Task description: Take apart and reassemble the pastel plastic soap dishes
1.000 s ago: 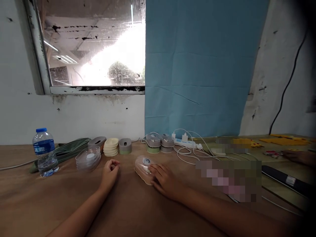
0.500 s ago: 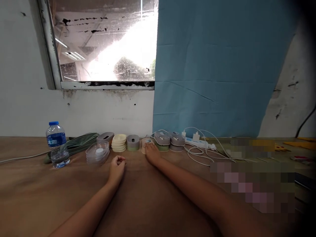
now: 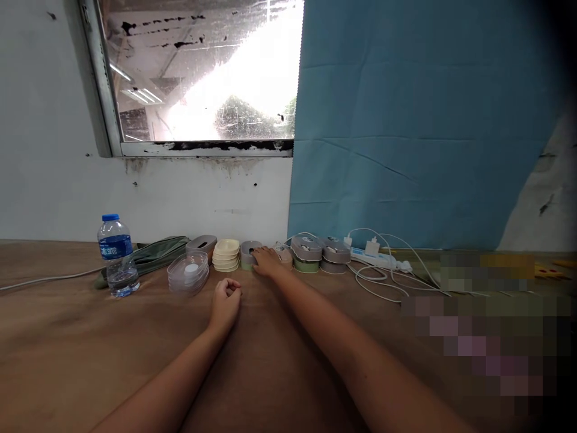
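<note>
My right hand [image 3: 268,262] reaches forward with its fingers stretched out, at the right side of a small grey and green box [image 3: 247,255] with a dark slot. The fingertips overlap the box's edge; firm contact cannot be made out. Behind this hand a peach-coloured box [image 3: 283,257] is partly hidden. My left hand [image 3: 226,300] rests on the table nearer to me, fingers curled in and nothing visible in them. In front of it stands a stack of cream lids [image 3: 226,255]. To its left are stacked clear plastic trays [image 3: 187,273] with a white round piece inside.
Further right stand a grey-green lidded box [image 3: 307,252] and a grey lidded box [image 3: 336,254]. A power strip [image 3: 374,259] with white cables lies beyond them. On the left are a water bottle [image 3: 116,255], a green pouch [image 3: 155,255] and a grey box [image 3: 201,245].
My right hand has moved left, off the peach-coloured box to the grey and green one. My left hand keeps its curled pose on the table. The whole view has shifted slightly.
</note>
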Motion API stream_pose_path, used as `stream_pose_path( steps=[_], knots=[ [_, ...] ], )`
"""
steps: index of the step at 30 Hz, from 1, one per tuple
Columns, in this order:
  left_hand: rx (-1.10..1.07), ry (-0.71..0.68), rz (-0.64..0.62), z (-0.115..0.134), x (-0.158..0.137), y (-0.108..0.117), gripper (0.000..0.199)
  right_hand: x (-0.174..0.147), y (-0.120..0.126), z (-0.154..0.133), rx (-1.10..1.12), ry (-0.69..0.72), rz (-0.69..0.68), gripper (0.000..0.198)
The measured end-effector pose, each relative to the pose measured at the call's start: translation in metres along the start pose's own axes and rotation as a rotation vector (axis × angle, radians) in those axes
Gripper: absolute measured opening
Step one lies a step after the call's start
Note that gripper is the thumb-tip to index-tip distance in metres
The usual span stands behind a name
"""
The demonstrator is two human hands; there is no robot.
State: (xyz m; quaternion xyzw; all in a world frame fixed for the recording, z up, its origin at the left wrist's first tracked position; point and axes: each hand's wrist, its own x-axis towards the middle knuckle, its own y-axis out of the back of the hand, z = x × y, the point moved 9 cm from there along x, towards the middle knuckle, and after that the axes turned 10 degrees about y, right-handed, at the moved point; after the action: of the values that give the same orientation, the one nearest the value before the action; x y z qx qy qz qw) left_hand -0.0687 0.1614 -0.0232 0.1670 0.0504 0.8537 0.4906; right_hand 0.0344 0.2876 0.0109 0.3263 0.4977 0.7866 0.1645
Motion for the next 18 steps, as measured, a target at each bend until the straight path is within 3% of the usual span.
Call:
stream_pose_path(
  steps=[4,9,12,15,18],
  knots=[
    [0.037,-0.030,0.015,0.004,0.000,0.002,0.007,0.005,-0.001,-0.007,0.019,0.016,-0.021,0.027],
    [0.103,-0.106,0.024,0.009,0.000,0.007,0.007,-0.011,0.027,0.001,0.051,0.065,0.002,0.025],
    [0.318,-0.342,0.008,0.028,0.003,0.003,0.014,-0.044,0.052,0.007,0.078,0.123,0.009,0.025],
    [0.678,-0.610,-0.018,0.045,0.016,-0.017,0.030,-0.097,0.073,0.008,0.100,0.199,-0.018,0.024],
    [0.984,-0.668,0.019,0.048,0.049,-0.035,0.041,-0.154,0.084,0.012,0.106,0.231,-0.061,0.024]
  ],
)
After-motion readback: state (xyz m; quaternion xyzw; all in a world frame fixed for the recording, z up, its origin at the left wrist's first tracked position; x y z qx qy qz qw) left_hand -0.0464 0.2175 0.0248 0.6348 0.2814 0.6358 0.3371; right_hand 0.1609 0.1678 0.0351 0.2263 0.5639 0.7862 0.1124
